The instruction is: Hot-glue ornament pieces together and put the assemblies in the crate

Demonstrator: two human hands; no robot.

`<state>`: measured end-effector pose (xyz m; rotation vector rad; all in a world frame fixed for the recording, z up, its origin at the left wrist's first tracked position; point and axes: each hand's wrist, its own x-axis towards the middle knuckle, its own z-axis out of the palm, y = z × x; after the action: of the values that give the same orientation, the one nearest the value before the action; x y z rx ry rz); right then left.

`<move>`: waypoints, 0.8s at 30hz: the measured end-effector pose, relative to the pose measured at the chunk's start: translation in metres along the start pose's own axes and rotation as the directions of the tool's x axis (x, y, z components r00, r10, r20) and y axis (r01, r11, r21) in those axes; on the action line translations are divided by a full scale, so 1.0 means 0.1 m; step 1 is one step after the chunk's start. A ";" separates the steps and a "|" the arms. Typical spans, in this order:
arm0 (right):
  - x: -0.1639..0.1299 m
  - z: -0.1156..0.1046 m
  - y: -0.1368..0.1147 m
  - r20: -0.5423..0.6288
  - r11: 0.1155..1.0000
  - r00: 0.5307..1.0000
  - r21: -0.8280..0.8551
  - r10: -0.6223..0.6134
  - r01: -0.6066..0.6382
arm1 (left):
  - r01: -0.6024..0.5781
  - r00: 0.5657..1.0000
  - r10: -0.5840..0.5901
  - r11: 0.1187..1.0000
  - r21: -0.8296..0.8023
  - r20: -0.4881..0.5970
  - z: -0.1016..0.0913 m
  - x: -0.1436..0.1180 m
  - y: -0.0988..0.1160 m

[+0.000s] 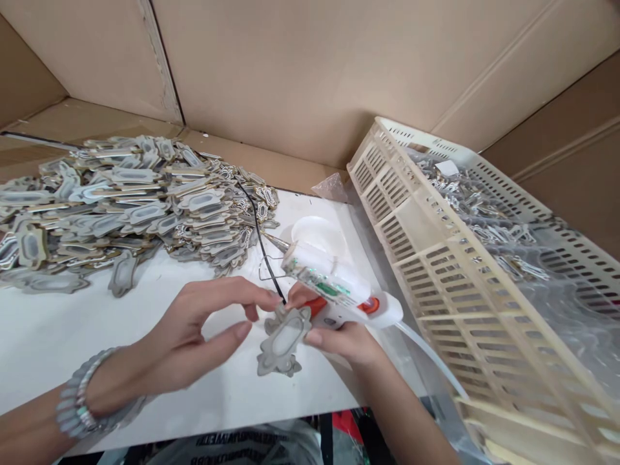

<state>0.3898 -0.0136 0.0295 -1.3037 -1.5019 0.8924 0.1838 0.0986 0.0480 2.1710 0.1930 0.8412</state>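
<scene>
My left hand [208, 329], with a beaded bracelet [77, 400] at the wrist, has thumb and fingers apart. Its index fingertip is beside the top of a grey ornamental frame plate [285, 341]; whether they touch I cannot tell. My right hand [346, 342] pinches that plate's right edge, thumb in front and fingers partly hidden behind. Over this same hand lies a white glue gun [327, 278] with an orange trigger, nozzle pointing up and left. I cannot tell how firmly the hand holds the gun. A thin black cord [264, 248] runs down to the plate's top.
A large heap of similar frame plates [140, 200] covers the back left of the white table [194, 413]. Behind the gun stands a round white dish [317, 234]. On the right, a cream plastic crate [436, 278] holds bagged metal pieces [484, 213]. Cardboard walls [310, 77] surround the back.
</scene>
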 end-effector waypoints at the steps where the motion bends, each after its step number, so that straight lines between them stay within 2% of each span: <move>1: 0.01 -0.01 0.01 0.014 0.998 1.000 0.062 -0.017 0.016 | -0.046 0.999 0.045 0.997 0.055 0.008 -0.01 0.01 0.02; 3: 0.04 -0.02 0.01 0.071 0.971 0.997 0.237 -0.033 0.015 | -0.173 0.985 0.168 0.973 0.155 0.039 -0.03 0.04 0.06; 5: 0.06 -0.03 0.00 0.107 0.942 0.992 0.335 -0.065 0.025 | -0.281 0.959 0.268 0.937 0.209 0.088 -0.07 0.08 0.12; 7: 0.09 -0.03 -0.01 0.109 0.915 0.990 0.402 -0.089 0.038 | -0.329 0.943 0.304 0.913 0.243 0.134 -0.12 0.13 0.17; 12: 0.10 -0.03 -0.01 0.091 0.882 0.996 0.470 -0.025 -0.021 | -0.349 0.936 0.306 0.874 0.338 0.174 -0.16 0.19 0.26; 15: 0.08 -0.03 0.00 0.130 0.886 0.991 0.459 0.002 -0.062 | -0.326 0.944 0.312 0.835 0.444 0.106 -0.10 0.18 0.30; 17: 0.07 -0.04 0.01 0.116 0.895 0.993 0.443 0.001 -0.053 | -0.299 0.948 0.312 0.824 0.482 0.056 -0.04 0.17 0.33; 21: 0.05 -0.03 0.00 0.044 0.865 0.999 0.499 0.027 -0.046 | -0.351 0.935 0.329 0.825 0.442 0.129 -0.01 0.15 0.32; 24: 0.06 -0.03 0.00 0.088 0.838 0.996 0.544 0.008 -0.055 | -0.356 0.934 0.325 0.833 0.423 0.146 -0.02 0.11 0.26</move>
<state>0.3923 -0.0078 0.0310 -0.8742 -1.1583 1.2968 0.1879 0.0864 0.0735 2.7170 -0.0506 0.9916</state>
